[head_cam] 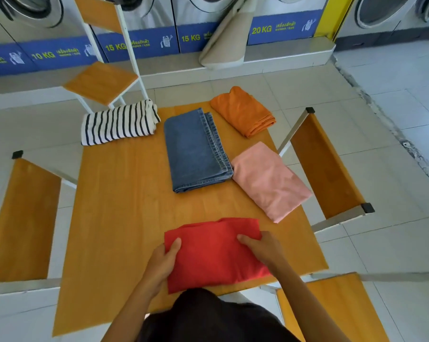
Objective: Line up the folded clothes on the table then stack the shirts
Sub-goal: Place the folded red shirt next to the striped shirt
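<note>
Head view of a wooden tabletop (124, 193) carrying five folded garments. The red shirt (213, 255) lies at the near edge, directly before the person, probably because it is the piece now being squared or about to be carried into line. The left hand (162, 264) clasps its left border, thumb on top and the other fingers seemingly tucked beneath, though the cloth hides them. The right hand (262, 248) lies palm-down at the right border, fingers closed on the fabric edge. Both forearms converge from the body, wrists low. The jeans (196, 151) occupy the centre, touching the pink shirt (270, 181) at right. The orange shirt (243, 111) and striped shirt (119, 122) sit at the far corners, askew, so the row is not yet formed.
</note>
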